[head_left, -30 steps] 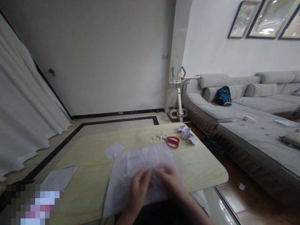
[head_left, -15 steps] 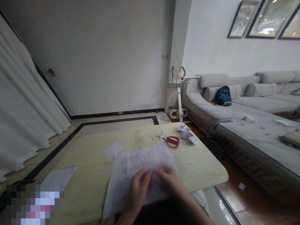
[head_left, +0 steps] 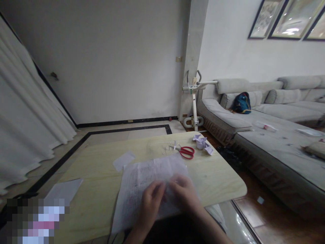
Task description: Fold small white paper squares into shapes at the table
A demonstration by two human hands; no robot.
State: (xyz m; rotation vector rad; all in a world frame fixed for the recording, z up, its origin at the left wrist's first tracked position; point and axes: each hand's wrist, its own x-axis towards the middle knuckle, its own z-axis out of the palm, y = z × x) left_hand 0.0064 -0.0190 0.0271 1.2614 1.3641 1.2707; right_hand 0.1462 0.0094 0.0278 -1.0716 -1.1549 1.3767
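Observation:
A large printed sheet of paper [head_left: 137, 179] lies on the pale wooden table [head_left: 218, 179]. Over its right half my left hand [head_left: 153, 196] and my right hand [head_left: 183, 189] come close together, thumbs and fingertips pinched. Whatever sits between those fingers blends with the white sheet, so I cannot make it out. My right hand is blurred. Beyond the sheet's far edge rest red-handled scissors [head_left: 187, 152], among thin paper scraps [head_left: 167, 148]. Folded paper pieces [head_left: 201, 143] stand near the table's far right corner. A small blank paper [head_left: 123, 161] lies at the sheet's far left corner.
More white paper [head_left: 64, 190] lies at the table's left edge, beside a pixelated patch. A grey sofa [head_left: 266, 145] carrying a blue backpack [head_left: 242, 103] runs along the right. White exercise equipment [head_left: 194, 105] stands behind the table, and a white curtain [head_left: 27, 112] hangs at left.
My hands stay over the sheet with fingertips close together; my right hand has shifted only slightly. The scissors and papers have kept their places, while the view has tilted a little.

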